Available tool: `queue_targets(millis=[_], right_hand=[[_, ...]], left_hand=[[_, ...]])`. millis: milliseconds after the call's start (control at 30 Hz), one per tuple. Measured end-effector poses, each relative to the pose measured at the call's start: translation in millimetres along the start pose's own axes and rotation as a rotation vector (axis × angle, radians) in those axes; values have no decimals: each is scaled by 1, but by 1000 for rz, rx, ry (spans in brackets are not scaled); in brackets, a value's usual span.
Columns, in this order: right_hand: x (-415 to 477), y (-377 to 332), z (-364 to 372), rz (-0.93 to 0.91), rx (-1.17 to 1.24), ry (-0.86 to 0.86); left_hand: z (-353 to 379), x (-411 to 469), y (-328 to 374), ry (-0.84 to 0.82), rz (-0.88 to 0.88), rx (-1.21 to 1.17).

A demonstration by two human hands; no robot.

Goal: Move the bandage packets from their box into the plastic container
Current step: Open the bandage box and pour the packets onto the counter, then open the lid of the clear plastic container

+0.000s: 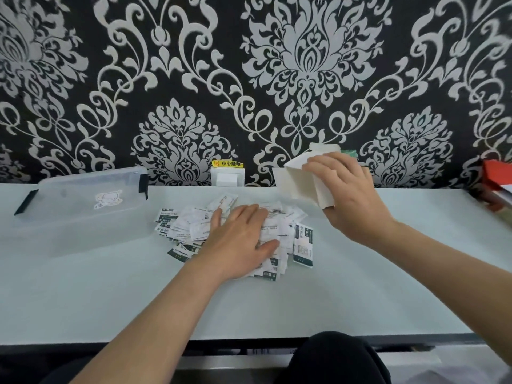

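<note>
A heap of white and dark green bandage packets [191,228] lies spread on the pale table [110,300] at its middle. My left hand [241,239] rests flat on top of the heap with straight fingers. My right hand [346,189] grips the white bandage box [299,184], held tilted above the table to the right of the heap, its open end facing down and left. The clear plastic container [83,206] with black clips stands to the left of the heap, open at the top, with a sticker on its floor.
A white wall socket [227,176] with a yellow warning label sits at the back edge behind the heap. Red and other items [496,184] are stacked at the far right. Patterned wallpaper rises right behind the table. My dark-clothed knee [332,358] shows below the front edge.
</note>
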State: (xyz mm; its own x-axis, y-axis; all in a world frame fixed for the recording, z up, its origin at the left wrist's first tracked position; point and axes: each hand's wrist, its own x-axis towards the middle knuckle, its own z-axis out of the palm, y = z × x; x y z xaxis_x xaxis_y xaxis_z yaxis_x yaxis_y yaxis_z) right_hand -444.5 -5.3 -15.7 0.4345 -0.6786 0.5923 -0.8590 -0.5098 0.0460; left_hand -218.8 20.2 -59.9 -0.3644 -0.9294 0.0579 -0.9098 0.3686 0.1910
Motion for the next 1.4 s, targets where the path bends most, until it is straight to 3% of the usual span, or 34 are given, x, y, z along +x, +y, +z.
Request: queue_targets(millis=[100,267,333,433,567,700,933,1033,1100,1200,1400], right_hand=[[3,-3,-1,92,208,91],[8,-20,2,297,488,189],[11,-28,4,338,530,200],[19,-28,4,457,579,223],[14,-7,12,775,618,182],[-6,2,18,950,680,32],[-3,3,2,988,519,-91],[2,-5,-14,968,312,28],[7,-17,-21,852,258,162],[26,-61,-22,626,395,182],[67,-156,14,464,702,-130]], left_hand=[[-2,-1,-3,8,-3,2],[-19,-1,0,434,36,-298],[-25,-1,-2,485,13,-375],[-22,0,-13,275,-47,-201],[-8,1,-21,-92,-85,7],[-6,3,-18,-163,-80,75],[-14,-1,-15,-15,-62,3],[-22,-3,-18,116,-76,-82],[-28,-4,-21,229,-90,-158],[-41,-16,-33,467,-156,-260],[-63,-49,-77,759,-282,-177]])
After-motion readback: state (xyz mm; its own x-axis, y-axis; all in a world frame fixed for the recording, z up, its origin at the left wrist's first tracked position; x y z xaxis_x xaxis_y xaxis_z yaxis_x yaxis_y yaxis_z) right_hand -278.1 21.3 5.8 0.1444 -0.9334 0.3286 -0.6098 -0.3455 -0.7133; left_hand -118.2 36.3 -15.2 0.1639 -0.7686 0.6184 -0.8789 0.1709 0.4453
